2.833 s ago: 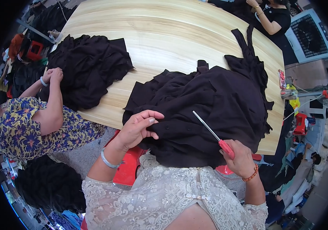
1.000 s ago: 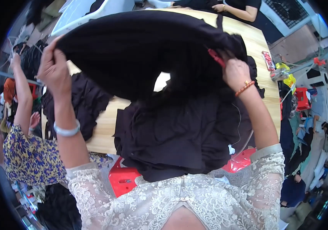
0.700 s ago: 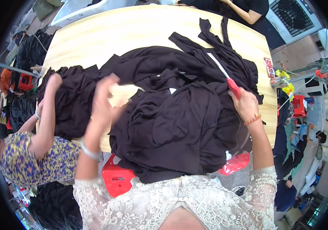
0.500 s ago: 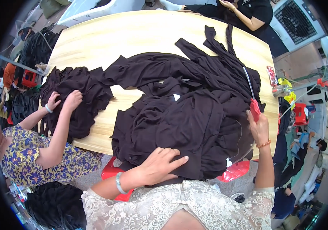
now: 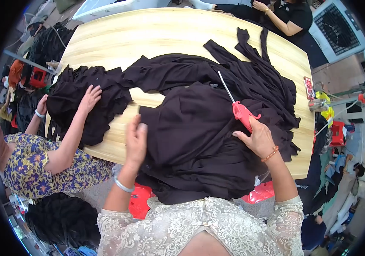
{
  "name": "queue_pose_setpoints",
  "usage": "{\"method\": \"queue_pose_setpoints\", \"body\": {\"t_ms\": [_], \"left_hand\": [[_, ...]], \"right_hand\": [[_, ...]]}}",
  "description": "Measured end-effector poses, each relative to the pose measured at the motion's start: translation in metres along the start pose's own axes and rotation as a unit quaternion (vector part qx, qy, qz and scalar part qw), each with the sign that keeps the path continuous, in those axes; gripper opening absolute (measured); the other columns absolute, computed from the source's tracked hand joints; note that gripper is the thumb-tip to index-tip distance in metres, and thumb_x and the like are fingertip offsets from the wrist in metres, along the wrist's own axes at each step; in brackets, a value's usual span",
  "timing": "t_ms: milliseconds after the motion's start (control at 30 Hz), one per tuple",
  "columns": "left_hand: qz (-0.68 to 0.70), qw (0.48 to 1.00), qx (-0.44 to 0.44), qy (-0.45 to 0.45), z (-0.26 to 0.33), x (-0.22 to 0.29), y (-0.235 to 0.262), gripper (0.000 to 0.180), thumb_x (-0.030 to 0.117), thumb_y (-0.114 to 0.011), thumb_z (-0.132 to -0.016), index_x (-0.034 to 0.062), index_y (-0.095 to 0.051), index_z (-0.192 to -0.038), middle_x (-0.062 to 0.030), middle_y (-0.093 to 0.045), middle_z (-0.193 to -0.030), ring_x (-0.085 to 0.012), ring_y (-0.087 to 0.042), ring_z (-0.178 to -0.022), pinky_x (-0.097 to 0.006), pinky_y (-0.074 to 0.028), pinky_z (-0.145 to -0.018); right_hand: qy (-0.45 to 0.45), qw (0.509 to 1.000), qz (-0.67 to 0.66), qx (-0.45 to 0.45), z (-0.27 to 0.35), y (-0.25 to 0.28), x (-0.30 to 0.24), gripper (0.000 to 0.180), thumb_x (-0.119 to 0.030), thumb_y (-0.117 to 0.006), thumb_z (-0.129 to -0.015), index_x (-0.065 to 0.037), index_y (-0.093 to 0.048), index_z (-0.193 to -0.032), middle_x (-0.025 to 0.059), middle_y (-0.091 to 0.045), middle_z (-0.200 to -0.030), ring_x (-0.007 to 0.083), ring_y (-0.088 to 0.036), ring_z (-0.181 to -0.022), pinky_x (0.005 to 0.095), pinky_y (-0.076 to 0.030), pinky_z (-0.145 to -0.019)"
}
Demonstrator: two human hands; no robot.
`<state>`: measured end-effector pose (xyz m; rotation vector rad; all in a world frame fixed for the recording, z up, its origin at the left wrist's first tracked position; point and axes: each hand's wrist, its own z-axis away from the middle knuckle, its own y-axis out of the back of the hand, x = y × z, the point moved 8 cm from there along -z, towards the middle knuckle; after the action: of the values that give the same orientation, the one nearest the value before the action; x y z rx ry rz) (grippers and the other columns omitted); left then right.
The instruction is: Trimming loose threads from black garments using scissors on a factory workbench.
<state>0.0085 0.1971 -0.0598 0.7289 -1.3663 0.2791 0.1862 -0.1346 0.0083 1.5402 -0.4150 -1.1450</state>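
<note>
My right hand (image 5: 258, 137) grips a red air blow gun (image 5: 243, 114) by its handle. The gun's long thin metal nozzle points up and left over a black garment (image 5: 191, 123), which is heaped in front of me and hangs over the near table edge. At the garment's left edge my left hand (image 5: 135, 143) is raised, slightly blurred, with its fingers stretched out and nothing in them. Beyond the heap, more black garments (image 5: 178, 70) lie stretched across the table, their sleeves or straps trailing to the far right.
A co-worker's hand (image 5: 90, 98) rests on another black garment pile (image 5: 101, 123) at the left of the wooden table (image 5: 148, 32). Red stools (image 5: 139, 200) stand under the near edge. A small red box (image 5: 308, 87) lies at the right edge. Another person (image 5: 291, 19) sits across the table.
My right hand brought the blow gun leftward from the right side to over the garment. My left hand lifted off the cloth and moved left. The near garment lies differently, its upper layer shifted.
</note>
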Motion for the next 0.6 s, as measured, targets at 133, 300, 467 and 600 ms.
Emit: {"method": "queue_pose_setpoints", "body": {"t_ms": [133,300,467,600], "left_hand": [[-0.186,0.974,-0.129,-0.016,0.045,-0.035,-0.032,0.058,0.022,-0.07,-0.083,-0.003,-0.046,-0.13,-0.0215,-0.05,-0.123,-0.0354,-0.049,-0.117,-0.039,-0.039,-0.102],[0.018,0.984,-0.055,0.169,0.054,-0.057,-0.009,0.059,0.017,-0.073,-0.082,-0.0025,-0.046,-0.131,-0.0117,-0.059,-0.109,-0.0179,-0.059,-0.098,-0.03,-0.049,-0.085],[0.238,0.89,-0.045,0.386,0.078,-0.091,-0.001,0.033,0.021,-0.07,-0.087,0.0043,-0.055,-0.112,0.0005,-0.062,-0.08,-0.0085,-0.058,-0.073,-0.023,-0.048,-0.065],[0.259,0.858,-0.108,0.431,0.087,-0.086,-0.014,0.022,0.03,-0.074,-0.084,0.012,-0.063,-0.092,0.0028,-0.061,-0.078,-0.0071,-0.057,-0.068,-0.02,-0.044,-0.065]], "right_hand": [[0.0,1.0,0.03,0.002,0.002,0.002,-0.003,0.047,-0.035,-0.078,-0.074,0.001,-0.053,-0.093,0.0215,-0.064,-0.083,0.0414,-0.062,-0.082,0.0456,-0.051,-0.07],[0.061,0.997,-0.003,0.04,0.005,0.018,-0.044,0.053,-0.033,-0.081,-0.071,-0.001,-0.056,-0.104,0.0201,-0.065,-0.091,0.04,-0.063,-0.081,0.0432,-0.052,-0.07],[0.145,0.984,0.023,-0.096,0.002,-0.023,-0.113,0.058,-0.027,-0.083,-0.067,0.002,-0.051,-0.107,0.019,-0.063,-0.095,0.0372,-0.065,-0.079,0.0415,-0.052,-0.069],[0.118,0.978,0.061,-0.162,-0.014,-0.07,-0.088,0.034,-0.006,-0.071,-0.07,0.001,-0.05,-0.096,0.0225,-0.063,-0.094,0.0388,-0.064,-0.086,0.0452,-0.052,-0.074]]}}
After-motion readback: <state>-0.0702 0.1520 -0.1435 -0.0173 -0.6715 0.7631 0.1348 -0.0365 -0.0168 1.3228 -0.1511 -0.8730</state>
